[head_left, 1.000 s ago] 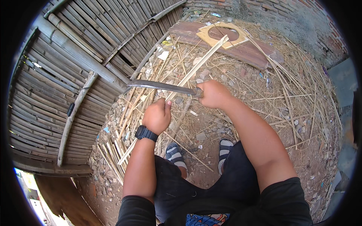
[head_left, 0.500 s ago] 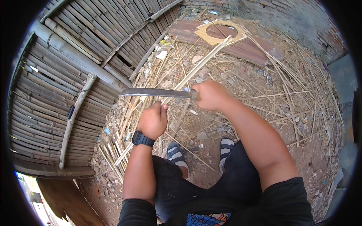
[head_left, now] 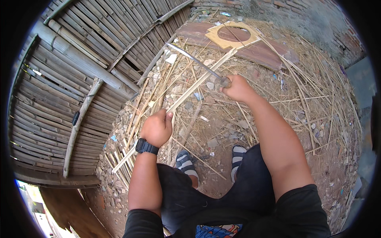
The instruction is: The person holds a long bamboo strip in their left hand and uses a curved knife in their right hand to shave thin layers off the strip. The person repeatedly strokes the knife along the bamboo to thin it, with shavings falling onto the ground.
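Note:
My left hand [head_left: 156,129], with a dark watch on its wrist, is closed round a long pale bamboo strip [head_left: 198,82]. The strip slants from the lower left to the far right, past both ends of my fist. In my right hand [head_left: 238,88] is a machete [head_left: 195,59], gripped by its handle. Its blade points to the far left and crosses the upper part of the strip; whether the edge touches the strip, I cannot tell.
Split bamboo pieces [head_left: 116,160] lie by my left forearm. Farther off, a yellowish board with a round hole [head_left: 213,35] rests on a reddish-brown slab [head_left: 274,55]. A bamboo wall [head_left: 51,107] stands at the left, a brick wall [head_left: 305,23] at the back. Straw and rubble cover the ground around my sandalled feet.
My right hand has moved forward and to the right, swinging the blade from level to pointing far left. My left hand and the strip have shifted slightly down and to the left.

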Action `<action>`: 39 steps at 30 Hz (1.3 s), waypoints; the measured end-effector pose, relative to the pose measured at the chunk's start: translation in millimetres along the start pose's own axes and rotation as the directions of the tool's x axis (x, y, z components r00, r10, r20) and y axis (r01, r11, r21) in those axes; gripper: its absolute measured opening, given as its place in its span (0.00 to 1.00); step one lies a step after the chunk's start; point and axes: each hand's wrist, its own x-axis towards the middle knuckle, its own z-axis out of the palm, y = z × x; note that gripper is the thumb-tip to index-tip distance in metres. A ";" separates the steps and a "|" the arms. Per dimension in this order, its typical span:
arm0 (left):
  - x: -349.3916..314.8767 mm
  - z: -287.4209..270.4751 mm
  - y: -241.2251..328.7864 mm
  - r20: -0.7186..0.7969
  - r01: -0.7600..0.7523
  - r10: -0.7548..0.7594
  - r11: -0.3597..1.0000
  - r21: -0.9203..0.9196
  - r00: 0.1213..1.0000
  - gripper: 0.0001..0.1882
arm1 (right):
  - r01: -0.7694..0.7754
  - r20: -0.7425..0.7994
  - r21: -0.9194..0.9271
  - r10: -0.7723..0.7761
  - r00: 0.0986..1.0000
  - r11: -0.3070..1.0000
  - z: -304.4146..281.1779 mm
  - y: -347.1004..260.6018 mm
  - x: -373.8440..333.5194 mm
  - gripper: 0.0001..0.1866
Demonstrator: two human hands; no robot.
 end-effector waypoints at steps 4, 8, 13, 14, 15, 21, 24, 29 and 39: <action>-1.9 2.3 -4.6 0.078 0.056 -0.053 0.998 -0.038 0.996 0.16 | 0.142 -0.117 -0.064 -0.149 0.982 0.988 -0.1 1.9 -5.3 0.20; -3.0 5.6 -12.0 0.007 0.102 -0.103 0.967 -0.232 0.995 0.15 | 0.289 0.063 -0.166 -0.282 0.957 0.943 -11.4 -28.7 -22.5 0.23; -1.9 0.2 -8.6 0.014 0.150 -0.151 0.966 -0.209 0.988 0.17 | 0.226 -0.145 -0.126 -0.243 0.959 0.966 -13.3 -0.1 -16.1 0.26; -0.9 0.8 -8.3 0.010 0.149 -0.150 0.971 -0.190 0.989 0.17 | 0.236 -0.218 -0.107 -0.254 0.942 0.966 -9.5 10.7 -12.9 0.26; -1.3 0.8 -10.9 -0.023 0.128 -0.135 0.974 -0.187 0.991 0.17 | 0.237 -0.206 -0.092 -0.251 0.946 0.967 -9.3 6.3 -13.3 0.26; 0.2 3.8 -16.5 -0.109 0.090 -0.112 0.978 -0.186 0.988 0.15 | 0.209 -0.007 -0.120 -0.211 0.977 0.971 -18.5 -24.1 -21.3 0.28; 0.6 0.9 -11.2 -0.105 0.115 -0.136 0.975 -0.192 0.985 0.16 | 0.274 -0.003 -0.151 -0.278 0.961 0.950 -15.9 -28.9 -25.4 0.25; 0.3 -1.1 -3.1 -0.099 0.138 -0.163 0.966 -0.220 0.982 0.20 | 0.400 0.023 -0.176 -0.403 0.915 0.899 8.1 -25.4 -20.9 0.22; 3.1 -10.6 -12.9 -0.097 0.166 -0.175 0.982 -0.093 0.980 0.24 | 0.207 -0.189 -0.096 -0.222 0.957 0.974 -8.8 -4.1 -11.7 0.23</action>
